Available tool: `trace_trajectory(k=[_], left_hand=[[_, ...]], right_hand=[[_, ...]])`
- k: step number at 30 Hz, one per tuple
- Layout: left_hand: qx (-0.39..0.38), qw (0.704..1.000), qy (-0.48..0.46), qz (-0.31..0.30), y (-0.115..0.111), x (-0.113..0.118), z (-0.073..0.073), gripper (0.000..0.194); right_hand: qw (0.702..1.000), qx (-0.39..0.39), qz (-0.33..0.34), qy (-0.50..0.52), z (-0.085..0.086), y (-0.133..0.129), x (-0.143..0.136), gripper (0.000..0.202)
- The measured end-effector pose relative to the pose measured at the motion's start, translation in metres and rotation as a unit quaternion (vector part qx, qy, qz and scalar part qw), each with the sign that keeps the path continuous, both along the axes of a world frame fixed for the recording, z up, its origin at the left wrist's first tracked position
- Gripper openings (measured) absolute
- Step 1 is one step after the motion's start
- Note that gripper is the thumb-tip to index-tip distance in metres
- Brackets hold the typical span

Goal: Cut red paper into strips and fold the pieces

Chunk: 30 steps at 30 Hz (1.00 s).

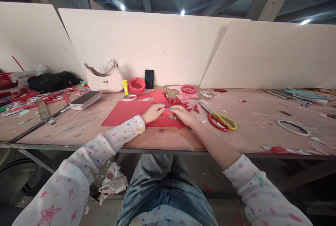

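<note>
Both my hands meet over the red paper sheets (126,112) near the table's front edge. My left hand (153,113) pinches one side of a small folded piece of red paper (167,110). The fingers of my right hand (181,114) close on its other side; their nails are blue-green. Just behind my hands lies a pile of small folded red paper pieces (181,103). Scissors (222,121) with red and yellow handles rest right of my right hand, blades toward the pile.
At the back stand a handbag (103,80), a yellow glue stick (125,87), a red paper ring (137,85), a phone (149,79) and a red-and-pink ring stack (188,91). A white case (86,100) lies left. A tape roll (293,128) sits right. Scraps litter the table.
</note>
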<state>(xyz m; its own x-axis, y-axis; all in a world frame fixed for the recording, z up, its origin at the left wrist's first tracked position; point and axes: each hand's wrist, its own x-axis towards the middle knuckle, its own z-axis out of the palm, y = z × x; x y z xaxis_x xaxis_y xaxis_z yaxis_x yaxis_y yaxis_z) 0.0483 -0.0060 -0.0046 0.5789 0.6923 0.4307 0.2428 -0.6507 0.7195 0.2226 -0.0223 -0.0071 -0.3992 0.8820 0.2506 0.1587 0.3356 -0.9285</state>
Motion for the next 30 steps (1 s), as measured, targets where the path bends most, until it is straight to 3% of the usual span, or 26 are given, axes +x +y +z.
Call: trace_trajectory(k=[12,17,24,30], left_hand=[[0.017,0.999,-0.020,0.026,0.0023,-0.0030,0.0018,0.032],[0.009,0.999,-0.028,0.019,0.0009,-0.0027,0.0022,0.034],[-0.006,0.999,-0.030,0.020,0.0006,-0.0022,0.0007,0.034],[-0.006,0.999,-0.032,0.014,0.0015,-0.0026,-0.0003,0.034]], right_hand=[[0.994,-0.042,0.004,0.100,-0.0013,0.0016,0.0045,0.008],[0.998,-0.005,0.021,0.055,-0.0014,0.0016,0.0053,0.014],[0.997,0.063,-0.008,-0.044,0.0009,0.0016,0.0060,0.025],[0.994,0.085,-0.021,-0.065,0.0005,0.0031,0.0053,0.024]])
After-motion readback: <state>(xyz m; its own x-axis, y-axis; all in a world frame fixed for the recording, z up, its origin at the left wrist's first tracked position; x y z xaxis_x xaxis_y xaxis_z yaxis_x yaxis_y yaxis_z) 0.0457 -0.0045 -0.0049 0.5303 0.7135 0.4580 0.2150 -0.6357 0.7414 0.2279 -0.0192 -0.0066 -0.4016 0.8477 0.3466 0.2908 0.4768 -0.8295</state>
